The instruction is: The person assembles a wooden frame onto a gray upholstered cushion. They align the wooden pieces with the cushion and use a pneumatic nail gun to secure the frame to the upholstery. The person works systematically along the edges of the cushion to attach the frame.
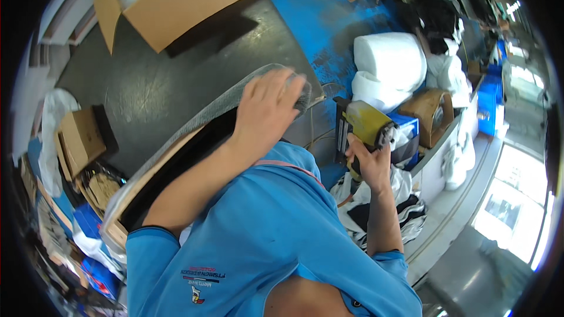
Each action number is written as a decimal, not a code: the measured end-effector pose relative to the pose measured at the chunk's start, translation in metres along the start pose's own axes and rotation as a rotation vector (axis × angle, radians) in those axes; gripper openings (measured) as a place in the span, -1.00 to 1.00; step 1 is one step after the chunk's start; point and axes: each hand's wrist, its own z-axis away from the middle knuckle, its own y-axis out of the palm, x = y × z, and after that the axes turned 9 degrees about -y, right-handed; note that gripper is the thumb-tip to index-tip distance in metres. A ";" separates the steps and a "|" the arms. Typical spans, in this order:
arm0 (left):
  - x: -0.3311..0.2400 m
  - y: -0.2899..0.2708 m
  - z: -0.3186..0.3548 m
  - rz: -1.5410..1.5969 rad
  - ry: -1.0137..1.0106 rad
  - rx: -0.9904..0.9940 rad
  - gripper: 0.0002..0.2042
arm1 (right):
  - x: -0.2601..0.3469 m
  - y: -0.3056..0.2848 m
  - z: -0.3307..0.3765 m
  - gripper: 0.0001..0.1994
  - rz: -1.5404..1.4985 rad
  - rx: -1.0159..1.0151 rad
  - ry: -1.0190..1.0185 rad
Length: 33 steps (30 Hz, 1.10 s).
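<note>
Two bare hands are working over a dark worktop (176,82), seen from a head camera looking down past a blue shirt (264,240).

Left hand (267,108) is lying flat, fingers spread, pressing on a panel (170,158) wrapped in clear bubble film. That panel is running slantwise from the lower left up toward the middle of the worktop, with a wooden edge and a dark face showing beneath the film. It is leaning close against the person's body.

Right hand (370,161) is closing around the grip of a yellow tool (367,123), which is sitting just right of the panel's upper end, off the worktop's edge. Its black front part is pointing toward the worktop.

Behind the tool, white foam rolls (390,64) are standing on the blue floor (317,17), near a small open brown box (432,114). A large open carton (194,0) is resting at the far side of the worktop. Another small carton (82,138) is sitting off the worktop's left edge. Black and white cloth (405,199) is lying heaped below the right forearm.
</note>
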 end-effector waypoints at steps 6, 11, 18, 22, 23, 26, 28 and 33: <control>0.011 0.027 -0.103 -0.014 0.293 1.156 -0.68 | -0.030 0.010 -0.002 -0.73 0.054 0.010 0.056; 0.015 0.026 -0.093 0.035 0.285 1.073 -0.79 | -0.056 0.017 -0.001 -0.74 -0.085 0.032 0.118; 0.039 0.021 -0.020 0.032 0.589 0.389 -0.67 | -0.063 0.022 -0.017 -0.73 0.013 0.066 0.125; 0.043 0.018 -0.013 0.032 0.565 0.412 -0.57 | -0.059 0.032 -0.037 -0.68 -0.106 0.079 0.073; 0.044 0.015 -0.012 0.045 0.559 0.439 -0.55 | -0.055 0.036 -0.045 -0.66 -0.121 0.079 0.061; 0.042 -0.004 -0.010 0.069 0.476 0.559 -0.50 | -0.050 0.051 -0.073 -0.56 -0.143 0.131 0.065; 0.043 -0.009 -0.003 0.036 0.444 0.552 -0.49 | -0.039 0.061 -0.089 -0.52 -0.166 0.198 0.029; 0.051 -0.012 0.017 0.020 0.341 0.534 -0.50 | -0.043 0.071 -0.099 -0.34 -0.303 0.444 0.097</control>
